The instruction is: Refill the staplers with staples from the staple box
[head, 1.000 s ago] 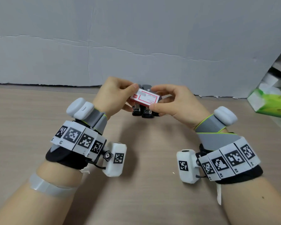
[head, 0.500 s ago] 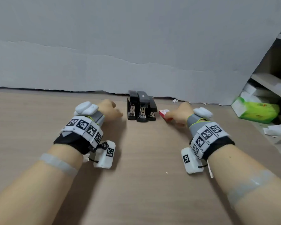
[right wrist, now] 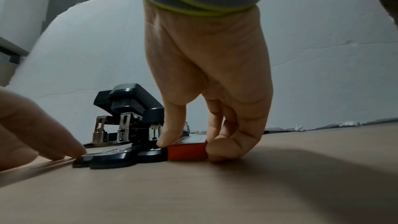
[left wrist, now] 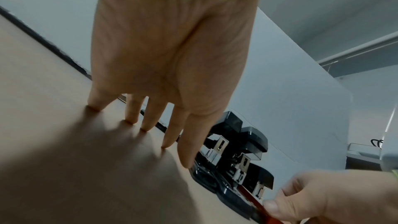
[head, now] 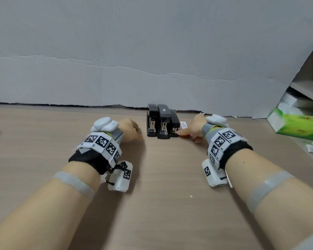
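Three black staplers (head: 162,123) stand side by side at the back of the wooden table (head: 161,186), touching the grey wall. The red and white staple box (head: 183,125) lies flat on the table against the rightmost stapler. My right hand (head: 192,130) pinches the box (right wrist: 186,152) between thumb and curled fingers in the right wrist view. My left hand (head: 132,130) is just left of the staplers (left wrist: 237,159). Its straight fingers (left wrist: 133,113) touch the tabletop with their tips and hold nothing.
A grey cardboard backdrop (head: 152,60) closes off the table's far edge. A green tissue box (head: 294,126) and a shelf with white boxes (head: 296,100) stand at the right. A tiny white speck (head: 191,196) lies on the bare wood between my forearms.
A second ago both hands held the staple box up in front of the staplers. The box now lies on the table right of them, and the left hand has let go of it.
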Demonstrator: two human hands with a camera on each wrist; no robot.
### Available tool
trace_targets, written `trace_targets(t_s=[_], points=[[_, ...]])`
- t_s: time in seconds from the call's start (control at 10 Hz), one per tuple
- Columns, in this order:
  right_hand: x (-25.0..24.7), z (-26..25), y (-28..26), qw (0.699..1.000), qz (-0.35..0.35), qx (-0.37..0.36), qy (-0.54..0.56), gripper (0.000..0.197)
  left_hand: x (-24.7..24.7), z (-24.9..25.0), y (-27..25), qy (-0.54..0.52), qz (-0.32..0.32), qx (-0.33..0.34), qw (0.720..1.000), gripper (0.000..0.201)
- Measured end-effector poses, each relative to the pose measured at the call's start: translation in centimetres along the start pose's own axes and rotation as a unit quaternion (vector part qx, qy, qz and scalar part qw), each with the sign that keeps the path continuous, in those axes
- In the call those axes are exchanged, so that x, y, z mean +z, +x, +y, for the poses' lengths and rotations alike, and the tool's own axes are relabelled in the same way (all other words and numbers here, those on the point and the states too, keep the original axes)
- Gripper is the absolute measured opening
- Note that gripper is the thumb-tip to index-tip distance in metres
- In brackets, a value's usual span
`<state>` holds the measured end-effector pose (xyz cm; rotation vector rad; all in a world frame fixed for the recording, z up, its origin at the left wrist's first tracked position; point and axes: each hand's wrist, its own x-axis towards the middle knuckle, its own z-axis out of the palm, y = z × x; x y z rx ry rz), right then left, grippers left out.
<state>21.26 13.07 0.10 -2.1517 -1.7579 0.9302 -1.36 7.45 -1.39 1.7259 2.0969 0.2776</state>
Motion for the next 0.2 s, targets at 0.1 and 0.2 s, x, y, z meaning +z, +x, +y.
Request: trace_targets(t_s=[0.1,0.2], points=[[-0.6,0.5,0.0,1.0,-0.009,-0.004,0.014,0.048,0.0,-0.2,0.1,-0.037,-0.004,-0.009,0.999,0.04],[-2.0,0.7,-0.8,0.999,0.011,-0.009,0.029,0.045,-0.8,-0.3,-0.2,-0.087,0.005,-0.003,0.996,0.036]])
